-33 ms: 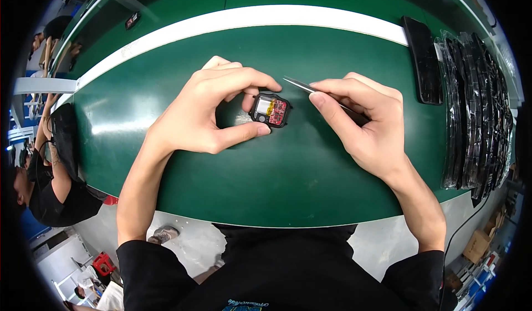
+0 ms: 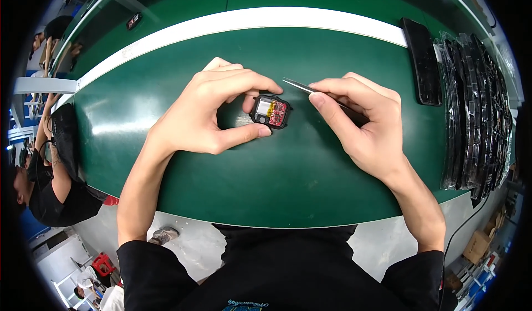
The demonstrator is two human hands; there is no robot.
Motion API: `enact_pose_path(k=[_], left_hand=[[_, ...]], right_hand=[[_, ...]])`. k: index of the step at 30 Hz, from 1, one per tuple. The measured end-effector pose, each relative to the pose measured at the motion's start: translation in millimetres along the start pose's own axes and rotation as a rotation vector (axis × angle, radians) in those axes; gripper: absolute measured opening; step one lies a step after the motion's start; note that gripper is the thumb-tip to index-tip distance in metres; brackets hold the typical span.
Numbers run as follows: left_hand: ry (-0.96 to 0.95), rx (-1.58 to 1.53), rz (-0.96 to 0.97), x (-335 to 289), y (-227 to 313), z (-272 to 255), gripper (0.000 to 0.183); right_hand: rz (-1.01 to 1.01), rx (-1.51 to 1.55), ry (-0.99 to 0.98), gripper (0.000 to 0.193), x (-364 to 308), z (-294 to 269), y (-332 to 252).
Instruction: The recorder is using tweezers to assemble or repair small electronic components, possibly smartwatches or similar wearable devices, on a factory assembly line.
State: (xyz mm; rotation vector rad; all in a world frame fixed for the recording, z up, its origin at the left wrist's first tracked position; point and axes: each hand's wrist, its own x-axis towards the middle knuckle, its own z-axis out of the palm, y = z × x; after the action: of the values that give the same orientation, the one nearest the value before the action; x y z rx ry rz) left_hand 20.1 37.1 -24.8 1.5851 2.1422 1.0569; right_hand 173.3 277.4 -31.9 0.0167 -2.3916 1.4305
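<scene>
An opened black watch case (image 2: 271, 111) shows a red circuit board, a silvery block, a strip of yellow tape and a round grey part inside. My left hand (image 2: 205, 109) grips it, with the thumb at its lower edge and fingers curled round its left side. The left index finger arches above the case's top edge. Pinched between thumb and fingers of my right hand (image 2: 363, 117) is a pair of metal tweezers (image 2: 299, 85). Their tips point up and left, near my left index fingertip and apart from the case.
On the right, a black phone-like slab (image 2: 422, 62) lies beside a stack of clear plastic trays (image 2: 471, 111) holding black parts. A white strip (image 2: 266, 18) crosses the green table (image 2: 288, 183). Beyond it at far left sits another small dark device (image 2: 133, 21). A person (image 2: 61, 183) sits at the left.
</scene>
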Motion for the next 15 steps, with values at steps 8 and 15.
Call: enact_pose_path(k=[8,15], left_hand=[[0.028,0.061,0.110,-4.4,-6.4,-2.3,0.053],[-0.025,-0.086,-0.009,-3.6,4.5,-1.9,0.077]], right_hand=[[0.005,0.054,-0.126,0.018,1.7,9.9,-6.0],[-0.151,-0.298,-0.221,0.048,-4.1,18.8,-12.3]])
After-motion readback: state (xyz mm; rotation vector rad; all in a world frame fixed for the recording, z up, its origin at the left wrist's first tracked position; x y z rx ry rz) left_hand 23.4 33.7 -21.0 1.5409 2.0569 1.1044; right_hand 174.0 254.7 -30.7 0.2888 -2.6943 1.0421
